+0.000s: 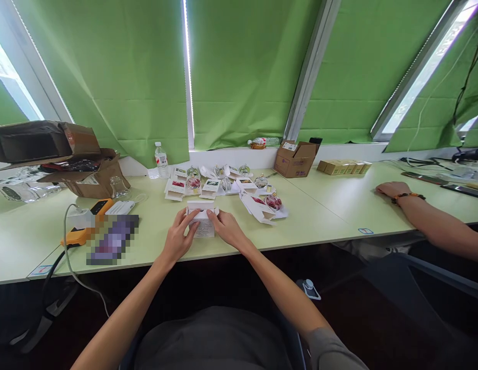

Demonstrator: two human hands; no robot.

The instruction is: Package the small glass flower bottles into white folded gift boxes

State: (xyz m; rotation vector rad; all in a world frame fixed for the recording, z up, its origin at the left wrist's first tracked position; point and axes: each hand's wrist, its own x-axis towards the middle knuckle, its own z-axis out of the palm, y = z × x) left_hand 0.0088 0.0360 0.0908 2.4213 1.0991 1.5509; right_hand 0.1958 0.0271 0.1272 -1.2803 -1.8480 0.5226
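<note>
1. The single view comes from the wearer's head, above the lap, facing 12 o'clock across the counter (pixel 300 221) and angled down.
2. Nearest the lens, at 6 o'clock, is the wearer's grey shirt (pixel 215 339); forearms run up from there.
3. The left hand (pixel 178 239) and right hand (pixel 228 228) sit at arm's reach, toward 7 to 8 o'clock from centre.
4. Green blinds (pixel 254 67) fill 12 o'clock beyond; window frames (pixel 311 67) splay outward toward the top.
5. Coverage is wide: cardboard boxes (pixel 79 141) near 9 o'clock, a co-worker's arm (pixel 435 221) near 3.
</note>
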